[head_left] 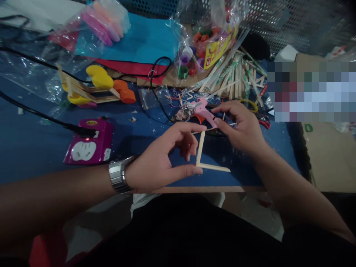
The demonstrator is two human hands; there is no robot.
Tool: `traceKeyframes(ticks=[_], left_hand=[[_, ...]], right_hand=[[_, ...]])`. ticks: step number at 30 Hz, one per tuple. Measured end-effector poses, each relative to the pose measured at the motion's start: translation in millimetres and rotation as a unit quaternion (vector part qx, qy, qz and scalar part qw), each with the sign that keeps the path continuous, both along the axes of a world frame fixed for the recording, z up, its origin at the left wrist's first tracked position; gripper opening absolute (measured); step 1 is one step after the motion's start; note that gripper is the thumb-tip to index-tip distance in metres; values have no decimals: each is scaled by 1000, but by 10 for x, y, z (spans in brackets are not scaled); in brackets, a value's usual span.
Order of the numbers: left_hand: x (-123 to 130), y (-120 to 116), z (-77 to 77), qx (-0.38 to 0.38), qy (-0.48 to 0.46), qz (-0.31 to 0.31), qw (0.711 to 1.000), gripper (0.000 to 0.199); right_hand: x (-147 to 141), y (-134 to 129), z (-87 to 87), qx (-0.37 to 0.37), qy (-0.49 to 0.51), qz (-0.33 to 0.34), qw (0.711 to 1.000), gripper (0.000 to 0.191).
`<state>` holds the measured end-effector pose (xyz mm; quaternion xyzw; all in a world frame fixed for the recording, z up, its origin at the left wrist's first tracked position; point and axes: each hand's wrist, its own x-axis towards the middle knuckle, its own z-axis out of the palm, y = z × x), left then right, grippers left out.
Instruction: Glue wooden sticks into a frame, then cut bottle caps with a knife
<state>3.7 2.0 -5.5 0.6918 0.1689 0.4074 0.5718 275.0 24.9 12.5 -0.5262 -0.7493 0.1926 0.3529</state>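
My left hand [169,155] pinches an L-shaped piece of two joined wooden sticks [200,148] between thumb and index finger. One stick stands between the two fingertips, and the other points right from the thumb. My right hand [241,126] is at the handle of a pink glue gun [204,111], its thumb tip against the handle. Its thumb and index finger are apart, and the other fingers are partly hidden. The glue gun lies on the blue table, its nozzle end covered in crumpled silvery material.
A purple power socket box [89,142] with a plugged-in black cable stands at left. Behind it lies a stick model with yellow and orange pieces [100,78]. Bundled wooden sticks [233,79], a bag of coloured caps [194,52] and blue sheets [147,37] fill the back.
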Motion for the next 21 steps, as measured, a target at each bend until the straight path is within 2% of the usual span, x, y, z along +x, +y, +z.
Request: traceKeyframes(ticks=[6,12,16,18,21], left_hand=[[0,42,-21,-13,17,31,999,80],[-5,27,-14,-5,27,39,999,80],[-8,31,-19,8,28,50,998,79],[-8,35,-20,8,27,51,998,79],[-9,38,-14,9,31,48,998,78]], right_hand=[[-88,-144,25,28,72,48,996,18],[-86,-234,30,108,82,71,988,22],[-50,-233,22,158,103,158,969,28],[-38,-235,25,143,91,206,964,33],[-30,-249,32,102,81,228,965,36]])
